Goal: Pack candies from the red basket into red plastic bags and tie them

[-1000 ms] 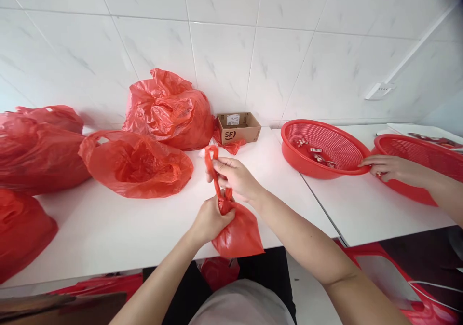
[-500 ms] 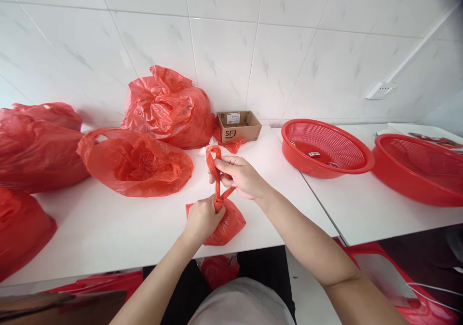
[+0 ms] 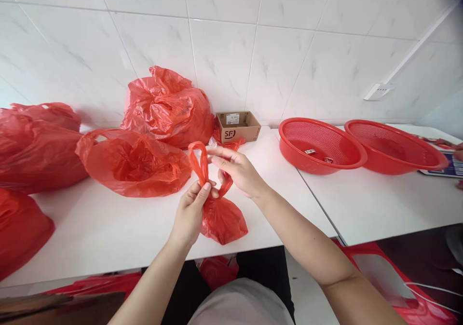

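A small, filled red plastic bag rests near the table's front edge, its neck gathered and its handles pulled upward. My left hand pinches one looped handle low down, by the neck, between thumb and fingers. The loop stands up above that hand. My right hand is closed around the other handle, just right of the neck, with its index finger stretched toward the loop. What the bag contains is hidden.
An open red plastic bag lies left, with full red bags behind and beside it. A cardboard box stands by the wall. Two red baskets sit right. Another person's hand shows at the right edge, beside a scale.
My left hand has turned from gripping the bag's neck to pinching a handle loop. The loop has moved left, out of my right hand. The far right basket has shifted back toward the wall.
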`<state>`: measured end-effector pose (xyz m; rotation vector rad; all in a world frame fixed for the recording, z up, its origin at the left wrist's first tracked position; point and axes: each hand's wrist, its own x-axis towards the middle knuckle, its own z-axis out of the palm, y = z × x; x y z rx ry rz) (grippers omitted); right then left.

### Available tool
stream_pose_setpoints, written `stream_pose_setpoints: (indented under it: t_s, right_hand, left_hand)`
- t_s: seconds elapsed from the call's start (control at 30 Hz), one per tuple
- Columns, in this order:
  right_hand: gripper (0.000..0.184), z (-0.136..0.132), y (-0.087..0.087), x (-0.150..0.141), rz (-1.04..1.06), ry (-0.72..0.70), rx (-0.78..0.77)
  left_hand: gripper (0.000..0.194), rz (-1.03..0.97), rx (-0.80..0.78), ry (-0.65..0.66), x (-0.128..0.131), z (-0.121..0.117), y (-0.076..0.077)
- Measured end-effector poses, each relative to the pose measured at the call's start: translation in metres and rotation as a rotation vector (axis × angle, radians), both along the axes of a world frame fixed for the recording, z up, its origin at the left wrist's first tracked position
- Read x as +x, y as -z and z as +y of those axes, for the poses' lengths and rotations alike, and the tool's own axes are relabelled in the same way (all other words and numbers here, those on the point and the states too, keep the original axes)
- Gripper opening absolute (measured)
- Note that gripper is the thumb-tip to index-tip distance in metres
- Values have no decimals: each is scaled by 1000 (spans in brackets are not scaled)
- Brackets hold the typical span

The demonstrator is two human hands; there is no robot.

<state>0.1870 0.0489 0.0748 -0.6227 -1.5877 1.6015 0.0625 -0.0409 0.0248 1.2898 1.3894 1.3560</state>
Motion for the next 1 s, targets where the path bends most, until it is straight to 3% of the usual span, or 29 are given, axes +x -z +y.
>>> stream_pose_setpoints:
  t_s: [0.1, 0.2, 0.27, 0.43, 0.57, 0.63, 0.7, 0.8, 1.0]
  right_hand:
    - [35, -6, 0, -2, 44, 148, 168]
    - [36, -13, -3, -8, -114, 126, 552]
    - [38, -13, -6, -12, -264, 99, 727]
    - [50, -2, -13, -13, -483, -17, 699]
    - [66, 2, -5, -1, -658, -60, 877]
    - [63, 0, 1, 6, -714, 15, 934]
    - [54, -4, 7, 13, -675, 158, 914]
    - [41, -18, 14, 23, -557, 296, 747]
    - [27, -42, 38, 33, -579, 208, 454]
  left_hand:
    - [34, -13, -73, 36, -9, 6, -6]
    - [35, 63, -162, 130, -15, 7, -19]
    - [30, 115, -206, 192, -15, 6, -28]
    - [23, 181, -214, 219, -11, 8, -34]
    - [42, 174, -151, 66, -17, 17, -24]
    - [46, 156, -131, 41, -23, 19, -22]
    - [46, 139, -125, 71, -29, 18, -22]
    - [41, 104, -92, 107, -34, 13, -22]
    - [17, 169, 75, 98, -37, 6, -14]
